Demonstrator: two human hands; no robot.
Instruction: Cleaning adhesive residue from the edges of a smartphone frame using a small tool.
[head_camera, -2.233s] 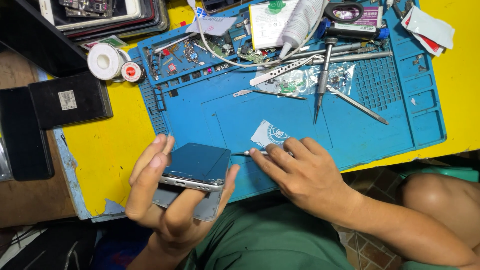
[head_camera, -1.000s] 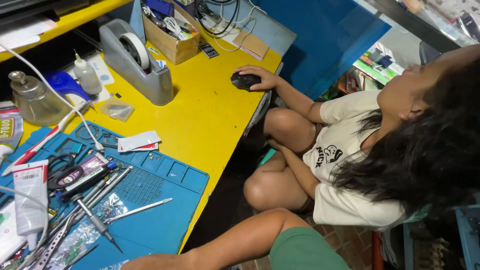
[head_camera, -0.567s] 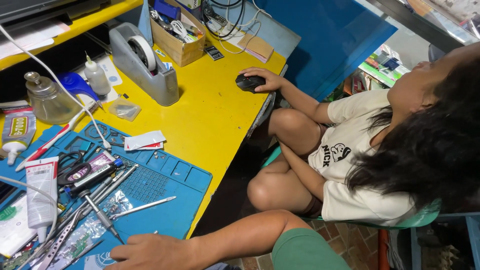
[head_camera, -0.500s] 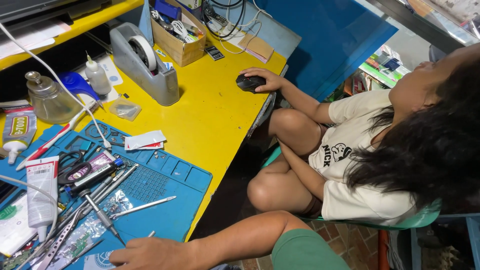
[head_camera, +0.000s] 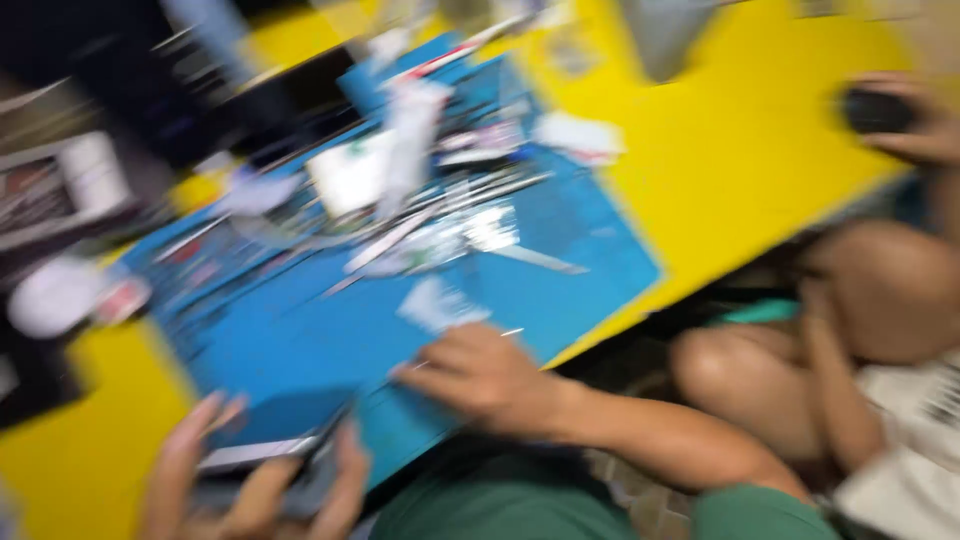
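The view is heavily blurred by motion. My left hand (head_camera: 250, 480) grips a dark smartphone (head_camera: 265, 440) at the bottom left, screen side up, over the near edge of the blue work mat (head_camera: 300, 340). My right hand (head_camera: 480, 375) rests on the mat's near edge with its fingers curled on a thin metal tool (head_camera: 505, 333), next to a small white card (head_camera: 435, 302). Tweezers, tubes and small parts lie in a blurred cluster (head_camera: 430, 200) farther back on the mat.
The yellow table (head_camera: 740, 170) runs right of the mat. Another person sits at the right with bare knees (head_camera: 760, 370); their hand (head_camera: 920, 125) lies on a dark mouse at the table's far right. White tape rolls (head_camera: 60, 295) and dark objects stand at the left.
The view has swung back left from the seated person to the mat. My left hand with the phone is in sight again; my right hand stays at the mat's near edge.
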